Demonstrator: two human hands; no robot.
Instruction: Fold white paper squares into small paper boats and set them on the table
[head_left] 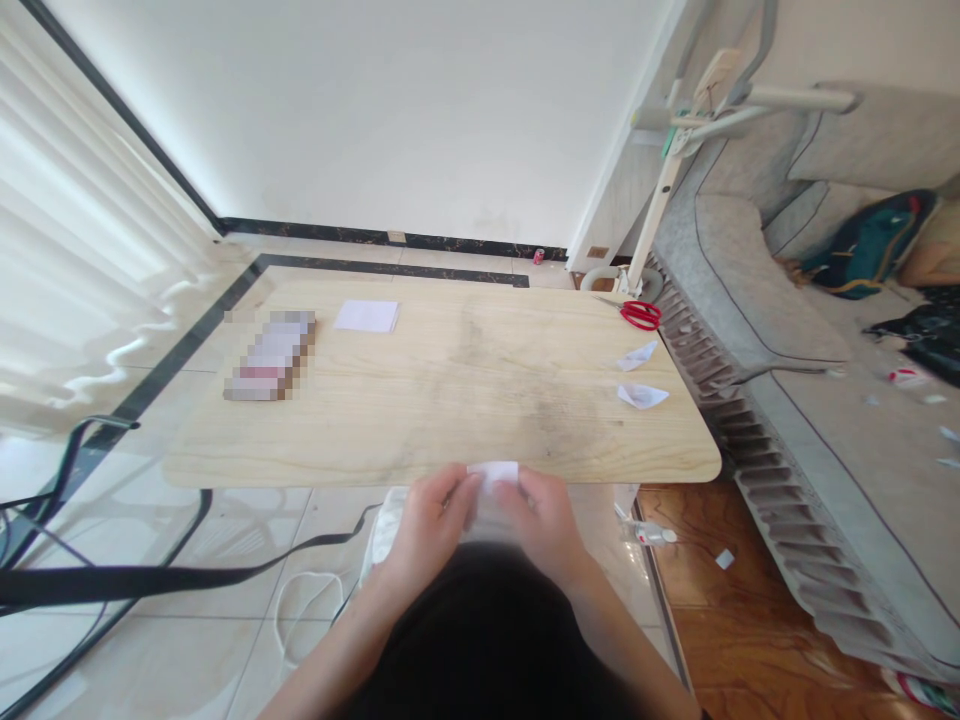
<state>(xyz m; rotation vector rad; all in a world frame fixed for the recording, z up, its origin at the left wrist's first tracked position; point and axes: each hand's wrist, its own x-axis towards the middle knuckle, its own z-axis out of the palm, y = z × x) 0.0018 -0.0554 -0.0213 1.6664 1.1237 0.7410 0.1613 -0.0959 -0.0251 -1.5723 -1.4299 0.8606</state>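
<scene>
Both hands hold one small sheet of white paper [493, 469] at the near edge of the wooden table [450, 390]. My left hand [439, 510] is closed on its left side, thumb on top. From the right, my right hand [546, 515] grips the other side, its thumb lying across the paper. Whether the sheet is folded I cannot tell. Two folded white paper pieces [643, 396] lie near the table's right end. Behind them rests a pair of red-handled scissors [640, 315]. A flat stack of white paper [367, 316] sits at the back left.
A blurred-out box-like object [271, 352] is on the table's left side. A grey sofa [750, 260] with a teal bag [862, 245] stands to the right. A black strap [187, 580] and a white cable [279, 620] are at the lower left.
</scene>
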